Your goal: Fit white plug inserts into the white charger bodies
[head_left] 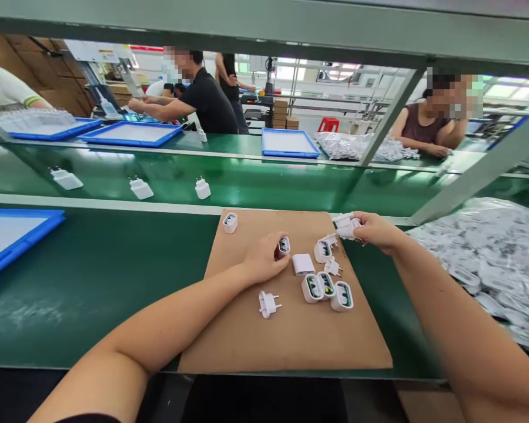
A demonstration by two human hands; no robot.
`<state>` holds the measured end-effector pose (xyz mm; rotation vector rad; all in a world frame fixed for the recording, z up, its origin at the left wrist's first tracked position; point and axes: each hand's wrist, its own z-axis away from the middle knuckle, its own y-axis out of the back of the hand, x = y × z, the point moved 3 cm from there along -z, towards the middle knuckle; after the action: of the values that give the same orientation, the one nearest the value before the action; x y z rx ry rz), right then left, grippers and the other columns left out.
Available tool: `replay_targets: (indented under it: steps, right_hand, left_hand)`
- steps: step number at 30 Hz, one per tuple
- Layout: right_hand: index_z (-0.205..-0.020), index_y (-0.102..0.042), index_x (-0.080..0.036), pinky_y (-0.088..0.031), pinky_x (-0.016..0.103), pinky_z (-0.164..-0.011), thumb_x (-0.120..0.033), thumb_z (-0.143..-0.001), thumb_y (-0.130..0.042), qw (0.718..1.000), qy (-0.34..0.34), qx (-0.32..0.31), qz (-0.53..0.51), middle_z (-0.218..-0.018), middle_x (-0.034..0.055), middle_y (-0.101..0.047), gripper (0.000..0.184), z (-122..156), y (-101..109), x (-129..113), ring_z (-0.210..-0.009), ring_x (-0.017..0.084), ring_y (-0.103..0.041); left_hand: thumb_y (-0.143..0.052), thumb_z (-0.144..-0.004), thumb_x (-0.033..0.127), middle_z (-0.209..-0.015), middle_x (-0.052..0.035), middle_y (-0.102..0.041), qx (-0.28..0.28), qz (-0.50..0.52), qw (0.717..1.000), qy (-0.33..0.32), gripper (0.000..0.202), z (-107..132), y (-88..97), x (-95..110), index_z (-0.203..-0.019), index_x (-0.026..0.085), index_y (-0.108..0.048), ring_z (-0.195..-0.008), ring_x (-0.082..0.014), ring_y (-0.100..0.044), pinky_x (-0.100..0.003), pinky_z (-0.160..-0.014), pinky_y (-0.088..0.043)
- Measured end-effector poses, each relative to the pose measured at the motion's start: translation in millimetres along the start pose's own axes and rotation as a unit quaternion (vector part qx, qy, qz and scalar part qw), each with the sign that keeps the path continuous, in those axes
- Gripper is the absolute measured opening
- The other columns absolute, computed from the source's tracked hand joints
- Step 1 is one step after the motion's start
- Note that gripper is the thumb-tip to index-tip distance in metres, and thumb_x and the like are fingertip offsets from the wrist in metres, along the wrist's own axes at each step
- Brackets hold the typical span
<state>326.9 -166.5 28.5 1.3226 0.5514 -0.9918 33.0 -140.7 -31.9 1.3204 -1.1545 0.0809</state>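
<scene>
Over the link, I've got the left hand [264, 258] curled around an open white charger housing [284, 247] at the twelve o'clock of the cardboard sheet [291, 346]. At two o'clock, beyond its edge, my right hand [372, 228] pinches white plug pieces [344, 227]. Three open housings [309, 296] cluster at three; a two-pin plug face [268, 304] lies loose towards eight.
</scene>
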Motion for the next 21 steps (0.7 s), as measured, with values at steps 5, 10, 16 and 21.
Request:
replay_targets:
  steps: [5, 10, 16, 21]
  right_hand:
    - [-0.084, -0.070, -0.018, -0.035, 0.024, -0.050, -0.027, -0.050, -0.068, 0.999, 0.036, -0.006, -0.005, -0.066, -0.0017, -0.062, 0.035, -9, -20, -10, -0.057, 0.011, -0.045]
    - [-0.075, -0.066, -0.022, -0.037, 0.026, -0.055, -0.029, -0.060, -0.066, 0.981, 0.159, 0.067, 0.089, -0.071, 0.0002, -0.064, 0.016, 10, -53, -25, -0.061, 0.014, -0.050]
    - [-0.062, -0.058, -0.023, -0.032, 0.027, -0.054, -0.022, -0.062, -0.060, 0.940, 0.274, 0.094, 0.180, -0.066, -0.0005, -0.057, 0.002, 49, -78, -57, -0.060, 0.014, -0.047]
    - [-0.089, -0.070, -0.023, -0.041, 0.025, -0.049, -0.032, -0.058, -0.083, 0.992, 0.100, -0.008, -0.071, -0.077, 0.0012, -0.068, 0.035, 30, -70, -43, -0.058, 0.013, -0.053]
  left_hand:
    - [-0.067, -0.082, 0.027, -0.121, -0.0092, -0.067, 0.026, 0.034, 0.999, -0.021, 0.057, 2, 1.5, 0, -0.136, 0.019, -0.053, -0.094, -0.0205, -0.068, -0.037, -0.088, -0.058]
    - [-0.074, -0.086, 0.045, -0.142, -0.0141, -0.056, 0.148, 0.063, 0.976, -0.149, 0.066, 4, 9.1, 20, -0.141, 0.020, -0.049, -0.120, -0.0244, -0.062, -0.041, -0.101, -0.056]
    - [-0.062, -0.098, 0.034, -0.124, -0.0093, -0.067, 0.138, 0.139, 0.966, -0.168, 0.034, 1, 7.7, 37, -0.130, 0.023, -0.059, -0.113, -0.0193, -0.064, -0.035, -0.094, -0.057]
    - [-0.064, -0.095, 0.028, -0.112, -0.0091, -0.068, 0.165, 0.310, 0.936, -0.001, 0.030, -4, 18.0, 26, -0.121, 0.019, -0.052, -0.092, -0.0142, -0.068, -0.028, -0.081, -0.059]
